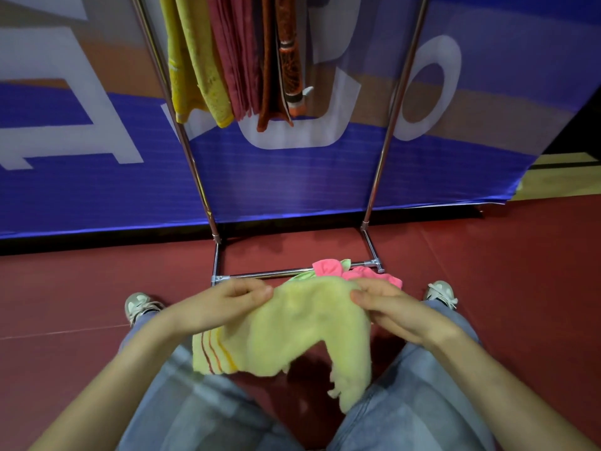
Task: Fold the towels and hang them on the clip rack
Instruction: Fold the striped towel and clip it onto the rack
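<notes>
Pinching the pale yellow towel (292,327) by its top edge, both hands hold it stretched btwn them, over the lap. The left hand (224,307) has its thumb on top & fingers curled under the cloth at one end of that edge. The right hand (393,310) does the same at the other end, thumb across the front, fingers tucked behind, closed on the fabric.

Towel looks like fluffy terry, soft lemon colour, w/ a few thin red/orange stripes near the end hanging below the left hand. It sags in the middle & makes an arch. One wide flap drops under the left hand. The other flap, narrower w/ a ragged edge, drops below the right hand onto the right thigh. Crumpled & uneven, not folded flat.

Just beyond the hands, nearer the right one, a pink towel (328,266) w/ light green bits is heaped at the low crossbar of the rack (260,274). The rack is chrome tube, w/ uprights rising ahead of both hands. High up beyond the left hand, hanging towels (237,60) show in yellow, maroon & patterned rust-orange.

Behind the rack is a blue banner (292,177) w/ big white letters, & a dark red floor (65,288) lies under it all. A pale shoe (140,305) sits outboard of the left hand, another outboard of the right. Blue jeans (422,402) show below the wrists.
</notes>
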`<state>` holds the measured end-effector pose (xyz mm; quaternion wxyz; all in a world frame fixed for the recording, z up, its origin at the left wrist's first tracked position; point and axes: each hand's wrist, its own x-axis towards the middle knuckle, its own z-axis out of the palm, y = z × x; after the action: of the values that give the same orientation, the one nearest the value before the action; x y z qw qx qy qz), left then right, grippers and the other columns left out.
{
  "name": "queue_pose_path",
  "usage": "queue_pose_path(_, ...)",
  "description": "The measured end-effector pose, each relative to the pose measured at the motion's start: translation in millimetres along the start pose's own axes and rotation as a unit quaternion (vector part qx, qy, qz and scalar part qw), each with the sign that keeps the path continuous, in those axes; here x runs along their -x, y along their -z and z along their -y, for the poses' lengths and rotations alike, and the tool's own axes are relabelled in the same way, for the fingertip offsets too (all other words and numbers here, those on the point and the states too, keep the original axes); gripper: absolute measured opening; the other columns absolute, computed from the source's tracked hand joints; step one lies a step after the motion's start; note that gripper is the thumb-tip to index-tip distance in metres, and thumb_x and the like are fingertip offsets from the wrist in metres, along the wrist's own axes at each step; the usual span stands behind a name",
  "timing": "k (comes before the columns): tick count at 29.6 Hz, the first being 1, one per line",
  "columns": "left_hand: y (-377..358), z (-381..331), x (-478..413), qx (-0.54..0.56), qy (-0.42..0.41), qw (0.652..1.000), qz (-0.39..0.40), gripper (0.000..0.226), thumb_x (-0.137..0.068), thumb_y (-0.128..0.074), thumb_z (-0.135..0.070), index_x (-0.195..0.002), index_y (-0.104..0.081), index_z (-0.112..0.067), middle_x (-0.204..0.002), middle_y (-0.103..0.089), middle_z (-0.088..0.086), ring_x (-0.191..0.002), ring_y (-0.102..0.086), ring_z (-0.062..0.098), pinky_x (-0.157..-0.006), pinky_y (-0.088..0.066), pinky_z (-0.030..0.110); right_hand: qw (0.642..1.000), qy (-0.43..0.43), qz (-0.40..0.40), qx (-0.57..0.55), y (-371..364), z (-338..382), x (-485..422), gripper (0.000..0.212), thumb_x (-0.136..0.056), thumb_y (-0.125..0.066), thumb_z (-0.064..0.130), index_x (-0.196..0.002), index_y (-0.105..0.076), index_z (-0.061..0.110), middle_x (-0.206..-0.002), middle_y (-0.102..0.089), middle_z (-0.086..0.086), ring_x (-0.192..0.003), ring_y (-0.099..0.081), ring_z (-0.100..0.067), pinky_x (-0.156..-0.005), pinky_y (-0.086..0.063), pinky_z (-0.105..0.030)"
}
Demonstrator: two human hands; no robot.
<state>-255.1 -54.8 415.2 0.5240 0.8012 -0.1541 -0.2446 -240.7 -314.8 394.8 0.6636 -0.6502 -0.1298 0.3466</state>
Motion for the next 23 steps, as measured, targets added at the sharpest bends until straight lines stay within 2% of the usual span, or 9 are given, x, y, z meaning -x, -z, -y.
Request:
queue_pose_path(4,-23,-10,-17,0.058,0.028,0.998,0.022,0.049,-0.081,-0.039,-0.064,-0.098,-0.063,-0.024,-0.097,-0.065,-0.008,-0.094,-0.058,0.006,-0.086,-0.046,0.014,0.998,0.013,0.042,-0.055,-8,16,-7,0.053,-0.046,-0.08,0.056,-0.082,-0.072,0.017,-0.077,-0.072,0.01,-0.073,-0.065,-0.001,-0.069,-0.05,-0.013)
queue_pose_path(6,-30,-27,-25,0.081,0.023,0.996,0.014,0.046,-0.089,-0.03,-0.053,-0.092,-0.065,-0.023,-0.085,-0.067,-0.017,-0.09,-0.06,0.0,-0.087,-0.046,0.014,0.996,0.021,0.056,-0.064,-13,25,-9,0.025,-0.059,-0.078,0.039,-0.077,-0.075,0.021,-0.076,-0.073,0.012,-0.075,-0.066,0.002,-0.068,-0.049,-0.011)
queue_pose_path(8,-32,-42,-31,0.095,0.018,0.995,0.011,0.049,-0.086,-0.031,-0.052,-0.081,-0.068,-0.021,-0.073,-0.067,-0.021,-0.08,-0.061,-0.005,-0.084,-0.045,0.017,0.995,0.034,0.053,-0.073,-13,31,-12,0.024,-0.063,-0.076,0.039,-0.08,-0.075,0.021,-0.078,-0.074,0.009,-0.077,-0.067,0.0,-0.069,-0.05,-0.012)
queue_pose_path(10,-32,-50,-35,0.096,0.019,0.995,0.014,0.046,-0.078,-0.032,-0.056,-0.081,-0.071,-0.031,-0.082,-0.071,-0.019,-0.086,-0.064,-0.004,-0.088,-0.044,0.02,0.995,0.05,0.043,-0.068,-12,39,-14,0.032,-0.062,-0.075,0.044,-0.082,-0.074,0.02,-0.078,-0.073,0.007,-0.075,-0.067,-0.003,-0.068,-0.051,-0.014)
queue_pose_path(12,-29,-55,-36,0.098,0.023,0.995,0.004,0.048,-0.077,-0.033,-0.061,-0.083,-0.07,-0.031,-0.087,-0.073,-0.013,-0.093,-0.065,0.003,-0.093,-0.045,0.023,0.997,0.056,0.015,-0.05,-7,43,-16,0.012,-0.074,-0.067,0.031,-0.077,-0.073,0.021,-0.071,-0.071,0.007,-0.068,-0.065,-0.002,-0.063,-0.05,-0.013)
queue_pose_path(14,-26,-60,-41,0.108,0.033,0.993,-0.028,0.051,-0.078,-0.034,-0.064,-0.081,-0.07,-0.028,-0.088,-0.073,-0.007,-0.093,-0.066,0.008,-0.092,-0.045,0.025,0.997,0.058,-0.007,-0.04,-4,48,-18,0.019,-0.077,-0.054,0.024,-0.072,-0.071,0.02,-0.063,-0.069,0.008,-0.06,-0.062,0.0,-0.057,-0.048,-0.012)
queue_pose_path(19,-22,-77,-47,0.076,0.041,0.996,-0.036,0.056,-0.069,-0.033,-0.065,-0.092,-0.066,-0.026,-0.11,-0.068,-0.003,-0.106,-0.06,0.009,-0.102,-0.039,0.029,0.997,0.07,-0.004,-0.026,3,55,-24,0.037,-0.066,-0.072,0.047,-0.089,-0.07,0.018,-0.079,-0.072,0.005,-0.074,-0.065,-0.005,-0.068,-0.051,-0.015)
queue_pose_path(21,-17,-80,-49,0.075,0.034,0.995,-0.048,0.044,-0.082,-0.034,-0.057,-0.088,-0.067,-0.028,-0.099,-0.071,-0.01,-0.097,-0.063,0.002,-0.096,-0.043,0.023,0.996,0.076,-0.013,-0.034,4,59,-26,0.033,-0.069,-0.07,0.041,-0.091,-0.07,0.016,-0.078,-0.072,0.005,-0.072,-0.066,-0.004,-0.066,-0.051,-0.014)
queue_pose_path(23,-12,-83,-53,0.087,0.012,0.995,-0.055,0.037,-0.09,-0.036,-0.046,-0.083,-0.068,-0.03,-0.085,-0.072,-0.015,-0.087,-0.065,-0.003,-0.085,-0.048,0.015,0.995,0.079,-0.024,-0.055,2,69,-30,0.046,-0.059,-0.077,0.049,-0.088,-0.069,0.015,-0.076,-0.072,0.004,-0.069,-0.065,-0.003,-0.063,-0.051,-0.014)
